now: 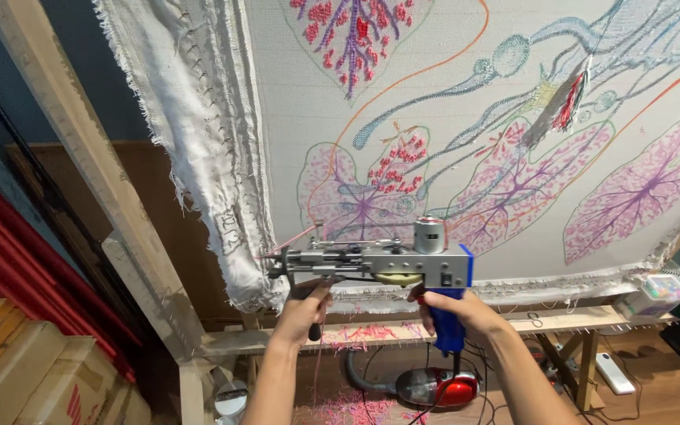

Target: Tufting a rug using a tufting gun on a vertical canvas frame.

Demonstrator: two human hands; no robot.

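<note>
One tufting gun [371, 264] sits at centre frame, held level against the stretched cloth [466, 94]. The right hand [454, 308] is closed round its blue grip; the left hand [302, 313] is closed round the black front handle. Risk, as judged: the needle end at left-centre lies near the frayed cloth edge [206, 157], so a slip sideways could snag loose fringe or tear the backing. Pink yarn [297, 236] could tangle at the needle. Count: four pink leaf motifs, one red vacuum cleaner [434, 387] at lower centre, one wooden frame [80, 149].
</note>
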